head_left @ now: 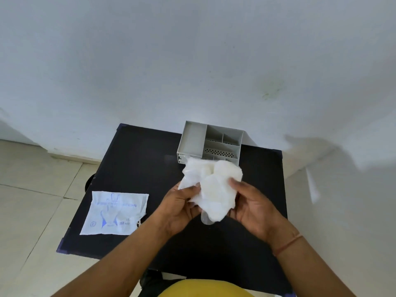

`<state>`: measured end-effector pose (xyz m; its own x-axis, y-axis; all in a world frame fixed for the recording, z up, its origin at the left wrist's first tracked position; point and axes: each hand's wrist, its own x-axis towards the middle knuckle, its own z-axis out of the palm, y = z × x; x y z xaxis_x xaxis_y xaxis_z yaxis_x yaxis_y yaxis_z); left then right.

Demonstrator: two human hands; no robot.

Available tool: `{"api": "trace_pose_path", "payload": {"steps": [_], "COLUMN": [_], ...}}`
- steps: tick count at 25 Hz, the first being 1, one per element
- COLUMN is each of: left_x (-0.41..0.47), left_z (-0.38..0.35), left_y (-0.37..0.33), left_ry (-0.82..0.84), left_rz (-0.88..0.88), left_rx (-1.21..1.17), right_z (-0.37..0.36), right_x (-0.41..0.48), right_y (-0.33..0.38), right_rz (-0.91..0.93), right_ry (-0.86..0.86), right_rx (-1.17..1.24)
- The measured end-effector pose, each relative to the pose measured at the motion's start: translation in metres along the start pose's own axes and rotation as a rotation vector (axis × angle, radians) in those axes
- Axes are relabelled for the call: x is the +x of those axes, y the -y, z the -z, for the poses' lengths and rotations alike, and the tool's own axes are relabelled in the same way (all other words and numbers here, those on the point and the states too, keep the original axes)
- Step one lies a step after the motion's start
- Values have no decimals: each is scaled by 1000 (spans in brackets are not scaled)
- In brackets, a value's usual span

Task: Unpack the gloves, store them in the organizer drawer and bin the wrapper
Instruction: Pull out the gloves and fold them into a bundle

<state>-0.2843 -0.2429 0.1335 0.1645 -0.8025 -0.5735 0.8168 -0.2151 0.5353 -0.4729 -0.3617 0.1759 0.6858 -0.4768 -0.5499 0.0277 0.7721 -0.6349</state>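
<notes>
A crumpled bundle of thin white gloves (212, 185) is held above the middle of the black table (137, 163). My left hand (180, 209) pinches its left side and my right hand (255, 209) grips its right side. The flat white wrapper (114, 213) with blue print lies on the table's left edge, apart from both hands. The grey organizer (211, 142) with open compartments stands at the table's far edge against the wall, just behind the gloves. Its lower front is partly hidden by the bundle, so the drawer cannot be made out.
A pale wall (192, 61) rises right behind the table. Beige floor tiles (32, 189) lie to the left. A dark round object (89, 182) shows under the table's left side. No bin is in view.
</notes>
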Motion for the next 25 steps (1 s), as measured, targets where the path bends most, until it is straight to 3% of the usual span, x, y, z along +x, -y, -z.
{"api": "trace_pose_path", "payload": {"steps": [3,7,13,19,22,25], "left_x": [-7,-15,-10,-20,-23,-24], "left_z": [-2,17,-5,-7,-2,2], "left_y": [4,-39,-67,-49,-44,-39], "left_ry": [77,238,340,188,118,89], "left_rz": [3,-8,87,75,21,-15], "left_rx": [137,494,249,494,555,414], "right_z": [-6,-3,-8,-10,-2,11], "right_x": [-4,-13,-6,-7,-15,-21], "right_y": [-2,21,21,17,23,27], "right_rz": [120,174,74,122,69,-47], "right_ry": [-127,-88,70,-19,2,137], "right_rx": [-316,-397,-302,-654,-585,-218]}}
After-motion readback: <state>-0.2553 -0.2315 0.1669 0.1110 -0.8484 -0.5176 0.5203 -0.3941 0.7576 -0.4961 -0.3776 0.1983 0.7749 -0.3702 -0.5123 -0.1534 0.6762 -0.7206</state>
